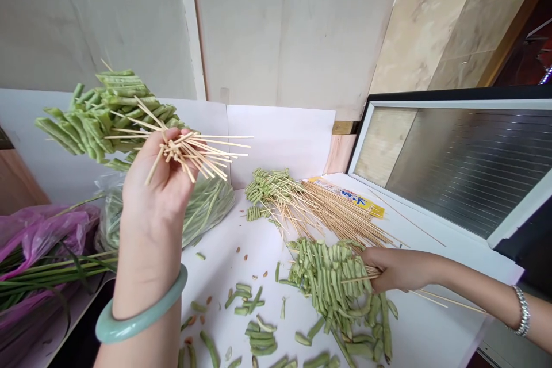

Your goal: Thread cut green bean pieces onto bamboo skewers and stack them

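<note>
My left hand [157, 184] is up in the air, and its fingers curl tight around a fat bunch of bamboo skewers [190, 149]. The sticks fan out past my fingers, and flat cut green beans [107, 115] sit on their far ends. My right hand [399, 269] is down by the right edge of the white table [435, 322], its fingers closed on the sticks of a second bunch of beans [323, 282]. The beans hide the rest of those sticks, so I can't tell how far in they go. Past that bunch, near the back edge, lies a big pile of skewers [340, 221] with more beans [265, 187] at one end, and under it a yellow and blue packet [345, 196] — its words are hard to make out. Loose bean bits [254, 328] lie along the near side, cut off by the bottom of the view. My left arm, with its green bangle [138, 310], blocks part of a clear bag of beans [207, 213]. Left of that is a pink bag [43, 236] with long green stalks, and my right wrist wears a silver bracelet [522, 310]
</note>
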{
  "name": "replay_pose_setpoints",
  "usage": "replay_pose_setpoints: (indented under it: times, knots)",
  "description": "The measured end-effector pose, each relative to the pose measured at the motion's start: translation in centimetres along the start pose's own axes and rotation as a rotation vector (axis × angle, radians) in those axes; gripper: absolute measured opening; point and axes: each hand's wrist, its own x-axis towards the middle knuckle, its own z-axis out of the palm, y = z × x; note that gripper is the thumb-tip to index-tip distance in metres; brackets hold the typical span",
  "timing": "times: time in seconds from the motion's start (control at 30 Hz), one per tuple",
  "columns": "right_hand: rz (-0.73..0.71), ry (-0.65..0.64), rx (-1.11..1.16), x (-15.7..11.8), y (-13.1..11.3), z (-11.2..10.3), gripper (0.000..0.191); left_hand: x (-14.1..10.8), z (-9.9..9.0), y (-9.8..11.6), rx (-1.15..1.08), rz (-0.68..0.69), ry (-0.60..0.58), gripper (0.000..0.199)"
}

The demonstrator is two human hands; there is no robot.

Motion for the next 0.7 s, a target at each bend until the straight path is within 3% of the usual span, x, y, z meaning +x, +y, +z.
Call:
replay_pose_setpoints:
  times: [0.07,0.1,0.3,0.53,0.63,0.7]
  knots:
    - [0.033,-0.044,-0.015,0.2,0.1,-0.2,0.034,-0.5,0.6,-0.5,-0.001,0.173,0.026,0.023]
    - [0.05,-0.061,-0.025,0.4,0.2,-0.2,0.037,-0.6,0.9,-0.8,-0.001,0.188,0.04,0.023]
    - [0.021,-0.055,-0.05,0.9,-0.4,-0.9,0.039,-0.5,1.4,-1.0,-0.035,0.154,0.11,0.025]
    - [-0.059,-0.03,-0.002,-0.4,-3.3,-4.2,0.034,-0.2,1.0,-0.9,-0.04,0.164,0.082,0.027]
    - [-0.094,0.043,0.066,0.2,-3.7,-4.9,0.027,-0.2,1.0,-0.8,-0.043,0.176,0.084,0.027]
    - [-0.112,0.127,0.118,1.2,-3.6,-5.0,0.033,-0.2,1.0,-0.8,-0.046,0.177,0.082,0.027]
